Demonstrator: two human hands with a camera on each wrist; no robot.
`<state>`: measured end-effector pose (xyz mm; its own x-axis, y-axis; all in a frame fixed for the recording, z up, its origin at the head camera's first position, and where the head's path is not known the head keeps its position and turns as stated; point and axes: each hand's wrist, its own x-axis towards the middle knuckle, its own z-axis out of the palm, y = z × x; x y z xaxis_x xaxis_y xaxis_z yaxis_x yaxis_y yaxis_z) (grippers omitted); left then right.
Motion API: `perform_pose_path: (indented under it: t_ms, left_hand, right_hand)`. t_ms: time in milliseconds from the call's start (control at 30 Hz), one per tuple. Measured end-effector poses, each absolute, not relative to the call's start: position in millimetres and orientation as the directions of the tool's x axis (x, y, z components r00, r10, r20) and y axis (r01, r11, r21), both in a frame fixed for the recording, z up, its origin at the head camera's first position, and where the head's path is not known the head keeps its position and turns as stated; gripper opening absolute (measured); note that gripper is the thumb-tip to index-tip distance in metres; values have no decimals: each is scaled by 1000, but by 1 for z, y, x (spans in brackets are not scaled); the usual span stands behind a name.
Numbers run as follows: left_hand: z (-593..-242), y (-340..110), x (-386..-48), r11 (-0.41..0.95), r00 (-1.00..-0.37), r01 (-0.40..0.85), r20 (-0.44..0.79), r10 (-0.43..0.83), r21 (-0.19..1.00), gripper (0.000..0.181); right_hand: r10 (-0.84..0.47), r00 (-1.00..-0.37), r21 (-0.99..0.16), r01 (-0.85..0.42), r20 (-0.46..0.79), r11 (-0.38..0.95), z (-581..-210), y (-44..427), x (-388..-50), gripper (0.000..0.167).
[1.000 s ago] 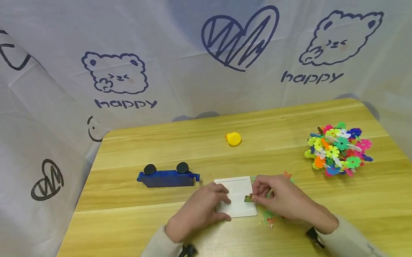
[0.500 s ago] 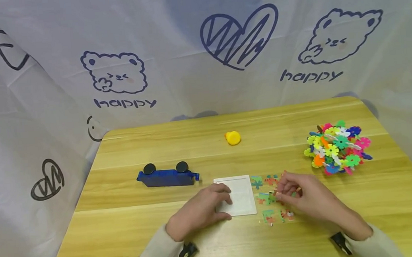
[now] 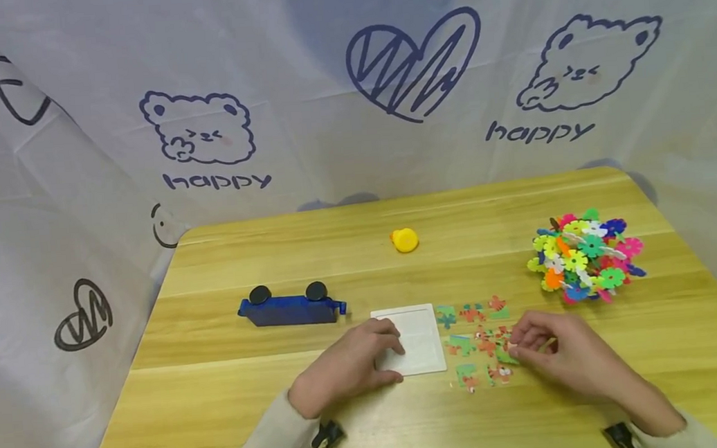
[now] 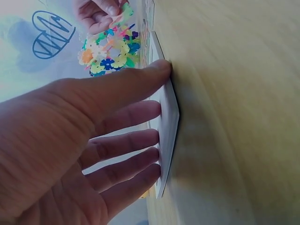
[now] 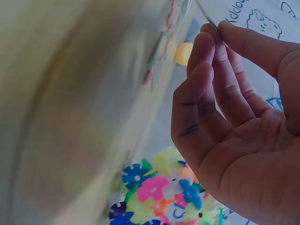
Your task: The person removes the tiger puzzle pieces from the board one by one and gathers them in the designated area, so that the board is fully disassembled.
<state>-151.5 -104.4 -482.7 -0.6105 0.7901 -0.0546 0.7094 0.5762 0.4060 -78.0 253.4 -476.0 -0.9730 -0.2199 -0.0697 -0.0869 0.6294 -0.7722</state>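
Observation:
A flat white puzzle tray (image 3: pixel 422 344) lies on the table, partly hidden by my left hand (image 3: pixel 349 363). In the left wrist view, the fairly straight fingertips of that hand rest on the tray (image 4: pixel 169 117) and its thumb touches the near edge. My right hand (image 3: pixel 561 348) pinches a thin jigsaw piece (image 5: pixel 205 12) between thumb and fingers, raised off the table, seen nearly edge-on in the right wrist view. Several loose green and orange jigsaw pieces (image 3: pixel 461 345) lie in rough rows between the tray and my right hand.
A blue toy vehicle (image 3: pixel 292 310) with black wheels lies left of the tray. A small yellow rubber duck (image 3: pixel 406 240) sits farther back. To the right stands a cluster of colourful flower-shaped plastic pieces (image 3: pixel 585 257). A printed cloth (image 3: pixel 328 150) hangs behind the wooden table (image 3: pixel 233 399).
My right hand has moved right, away from the tray and across the loose pieces, still pinching a jigsaw piece. More of those pieces now show. My left hand has stayed on the tray.

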Motion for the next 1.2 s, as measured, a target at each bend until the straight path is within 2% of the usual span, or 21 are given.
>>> perform_pose_path:
  t_ms: [300, 633, 933, 1067, 1200]
  left_hand:
    - [-483, -104, -152, 582, -613, 715, -52, 788, 386, 32]
    - [-483, -104, -154, 589, -613, 709, -76, 787, 388, 33]
    - [-483, -105, -156, 579, -607, 717, -62, 792, 388, 32]
    - [-482, -105, -155, 581, -610, 712, -63, 790, 394, 32]
    - [-482, -105, -154, 579, -611, 711, -58, 790, 400, 32]
  right_hand:
    - [-210, -974, -751, -72, -90, 656, -485, 267, -72, 10]
    - [-218, -953, -731, 5, -210, 682, -489, 279, -72, 7]
    - [-197, -954, -712, 23, -225, 702, -491, 283, -71, 8]
    - [-192, -960, -714, 13, -206, 700, -493, 283, -70, 11]
    - [-237, -951, -725, -19, -200, 688, -495, 285, -69, 21]
